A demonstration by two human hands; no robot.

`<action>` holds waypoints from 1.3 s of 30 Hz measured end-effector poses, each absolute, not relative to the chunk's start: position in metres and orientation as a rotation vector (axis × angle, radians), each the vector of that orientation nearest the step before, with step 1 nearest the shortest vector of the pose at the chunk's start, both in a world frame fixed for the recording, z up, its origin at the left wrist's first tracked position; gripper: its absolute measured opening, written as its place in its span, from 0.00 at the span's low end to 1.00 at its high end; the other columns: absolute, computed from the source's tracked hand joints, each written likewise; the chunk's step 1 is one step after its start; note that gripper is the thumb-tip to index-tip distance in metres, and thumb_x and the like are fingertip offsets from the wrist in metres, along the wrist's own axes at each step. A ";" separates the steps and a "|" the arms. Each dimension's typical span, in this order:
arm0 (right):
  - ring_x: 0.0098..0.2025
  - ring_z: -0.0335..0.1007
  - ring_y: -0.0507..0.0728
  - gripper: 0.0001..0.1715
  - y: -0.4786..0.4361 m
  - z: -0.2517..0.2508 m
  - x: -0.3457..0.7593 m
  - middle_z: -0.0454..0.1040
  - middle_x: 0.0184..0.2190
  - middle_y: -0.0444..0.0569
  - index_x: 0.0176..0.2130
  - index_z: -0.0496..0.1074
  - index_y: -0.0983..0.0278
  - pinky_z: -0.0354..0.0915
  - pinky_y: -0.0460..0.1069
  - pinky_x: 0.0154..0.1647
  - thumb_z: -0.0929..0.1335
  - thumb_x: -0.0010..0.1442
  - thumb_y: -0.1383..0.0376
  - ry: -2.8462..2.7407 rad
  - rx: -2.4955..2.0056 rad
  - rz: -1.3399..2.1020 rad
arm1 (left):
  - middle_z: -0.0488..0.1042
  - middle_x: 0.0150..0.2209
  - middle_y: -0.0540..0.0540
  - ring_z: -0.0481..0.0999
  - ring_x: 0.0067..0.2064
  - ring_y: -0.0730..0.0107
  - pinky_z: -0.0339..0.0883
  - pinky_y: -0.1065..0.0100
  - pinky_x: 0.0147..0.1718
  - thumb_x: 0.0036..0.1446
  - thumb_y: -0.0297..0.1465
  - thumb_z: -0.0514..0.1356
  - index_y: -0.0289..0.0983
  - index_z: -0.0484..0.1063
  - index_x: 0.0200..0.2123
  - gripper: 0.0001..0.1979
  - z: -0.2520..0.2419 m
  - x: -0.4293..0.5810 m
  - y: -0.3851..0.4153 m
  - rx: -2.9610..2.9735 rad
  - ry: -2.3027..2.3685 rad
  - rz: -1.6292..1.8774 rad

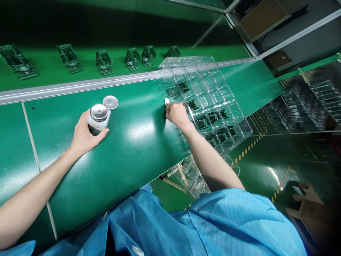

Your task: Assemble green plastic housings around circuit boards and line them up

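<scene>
My left hand (84, 133) is wrapped round a squarish, pale solvent dispenser bottle (99, 122) with a round metal top. Its metal lid (110, 102) is flipped up at the far side. Further right, my right hand (177, 113) is closed on a small white-ended piece (167, 101), whose kind I cannot make out. That hand is beside the left edge of a clear plastic tray (210, 83) with square pockets. Several dark green circuit boards (213, 116) sit in the tray's nearer and left pockets. Small wet spots dot the green bench top just left of the white piece.
A row of dark green assemblies (104, 62) stands on the conveyor behind a metal rail (114, 81). Stacked clear trays (299, 103) are on a rack at the right. More clear plastic trays (194, 174) lie below the front edge of the green bench (133, 149).
</scene>
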State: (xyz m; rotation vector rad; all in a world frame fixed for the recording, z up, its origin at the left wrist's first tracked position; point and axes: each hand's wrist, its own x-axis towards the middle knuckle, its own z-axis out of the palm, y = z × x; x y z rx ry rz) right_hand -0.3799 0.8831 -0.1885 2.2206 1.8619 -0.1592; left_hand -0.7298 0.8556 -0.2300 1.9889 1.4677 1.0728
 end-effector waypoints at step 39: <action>0.45 0.75 0.62 0.23 0.888 -0.193 -0.399 0.78 0.44 0.60 0.54 0.76 0.68 0.68 0.52 0.47 0.62 0.62 0.70 2.179 1.908 -0.096 | 0.75 0.53 0.37 0.75 0.56 0.50 0.70 0.53 0.54 0.50 0.41 0.67 0.36 0.64 0.57 0.33 -0.232 -0.730 0.855 2.042 1.362 1.116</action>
